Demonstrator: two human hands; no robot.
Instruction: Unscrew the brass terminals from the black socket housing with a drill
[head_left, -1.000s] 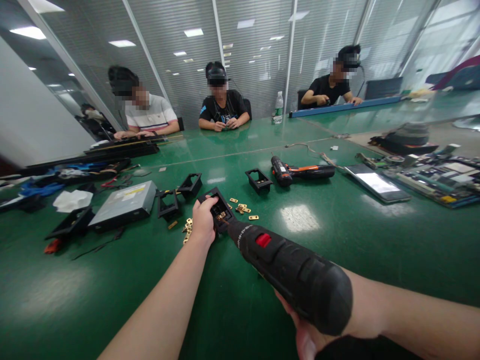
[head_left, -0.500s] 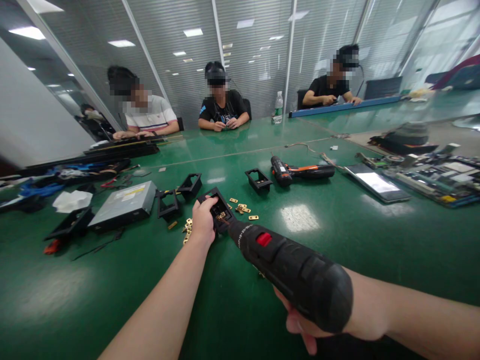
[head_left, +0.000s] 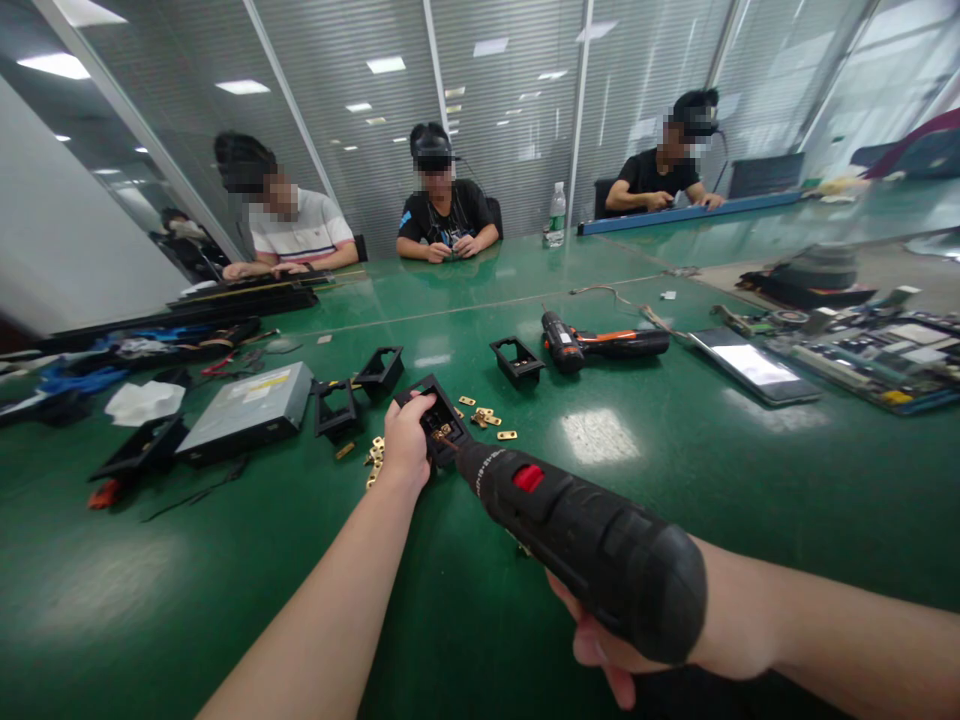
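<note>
My left hand grips a black plastic frame on the green table, thumb pressed over its upper edge. Small brass pieces show inside the frame. My right hand is wrapped round the handle of a black cordless drill with a red switch on top. The drill's nose points into the frame, its bit reaching the brass pieces there; exact contact is too small to tell. Loose brass plates lie to the right of the frame, and more brass plates lie beside my left wrist.
More black frames stand around, near an orange-and-black drill. A silver disc drive lies left, a phone-like device and circuit boards right. Three people sit across the table, with a water bottle between two of them.
Almost nothing differs: both hands, the drill and the frame keep their places. The person at the far left has shifted their head slightly.
</note>
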